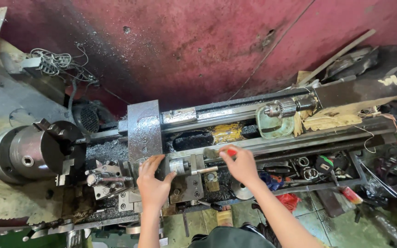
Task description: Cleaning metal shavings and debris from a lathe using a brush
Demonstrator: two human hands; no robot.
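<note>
Our left hand (154,183) lies spread and flat on the lathe carriage (184,181), just left of the small dial (178,166). Our right hand (240,164) pinches a red-tipped tool (231,152) at the near bed rail, right of the dial. Risk, as we judge it: the chuck (37,154) and tool post (106,179) sit close on the left; fingers could get caught if the carriage shifts. Swarf around the bed could cut bare skin, and the oily metal invites a slip.

A machine workshop: grimy metal lathe (171,138) with chuck (37,151), swarf heaped around, scattered tools (318,165), stained red wall (184,46).
</note>
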